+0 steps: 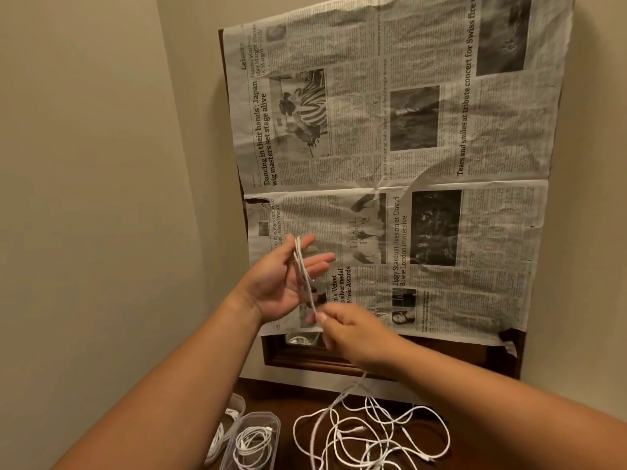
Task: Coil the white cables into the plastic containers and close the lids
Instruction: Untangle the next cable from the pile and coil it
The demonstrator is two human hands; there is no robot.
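My left hand [285, 276] is raised in front of me with the palm turned up and the fingers held straight and spread. A few turns of the white cable [300, 262] lie across the palm, running from between thumb and forefinger down toward the heel of the hand. Just below and to the right of it, my right hand [349, 330] is blurred, but I can see its thumb and forefinger pinching that same cable where the strand leaves the left palm. From under my right hand the cable drops to the wooden top [437, 463] and joins a loose tangle [369, 432] of white cable sprawled beneath my right forearm. Under my left forearm, well below the hand, stands a clear plastic container [252, 439] with a coiled cable inside; I cannot tell whether its lid is on. A second container [234, 407] peeks out just beyond it, mostly hidden by my arm. Behind both hands a creased newspaper [407, 164] hangs over a dark wooden frame [322, 361] against the beige wall [101, 164].
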